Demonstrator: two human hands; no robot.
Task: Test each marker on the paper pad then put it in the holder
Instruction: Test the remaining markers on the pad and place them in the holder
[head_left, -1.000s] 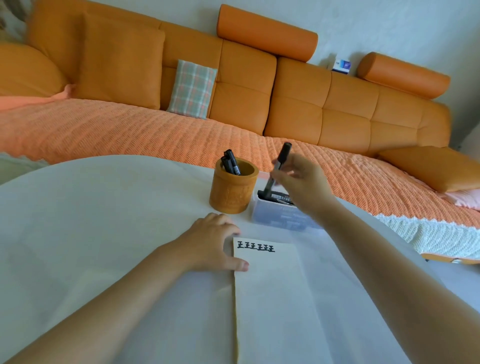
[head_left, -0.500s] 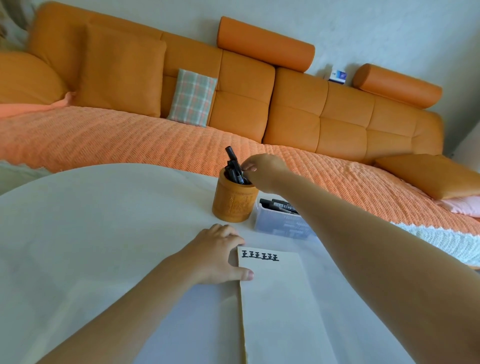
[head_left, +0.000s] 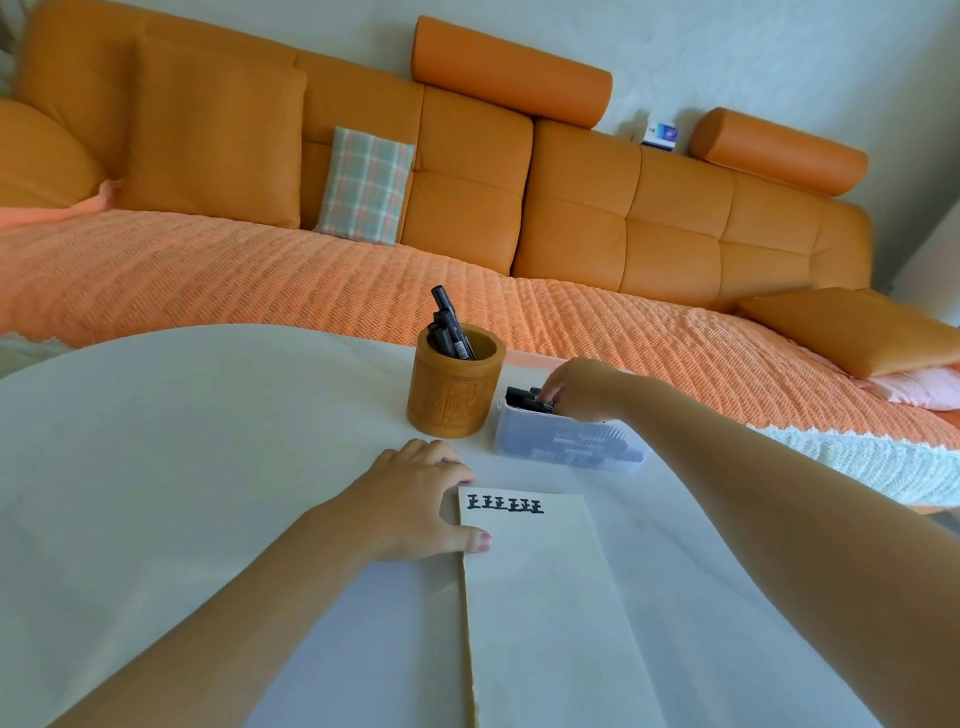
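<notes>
A round wooden holder (head_left: 451, 402) stands on the white table (head_left: 182, 441) with several black markers (head_left: 449, 327) sticking out of it. To its right, a clear plastic box (head_left: 569, 447) holds more black markers (head_left: 521, 396). My right hand (head_left: 584, 389) reaches into the box from the right, fingertips curled onto one of those markers. The cream paper pad (head_left: 540, 597) lies in front, a row of black test marks (head_left: 505, 505) along its top. My left hand (head_left: 410, 499) rests at the pad's upper left corner, its thumb pressing the pad's edge.
An orange sofa (head_left: 571, 208) with a knitted orange throw (head_left: 260, 280) runs right behind the table's far edge. A plaid cushion (head_left: 363, 187) leans on its backrest. The holder and box stand close together near that far edge.
My right hand dropped the marker it carried into the holder, then moved right and down into the plastic box. My left hand has stayed on the pad's corner.
</notes>
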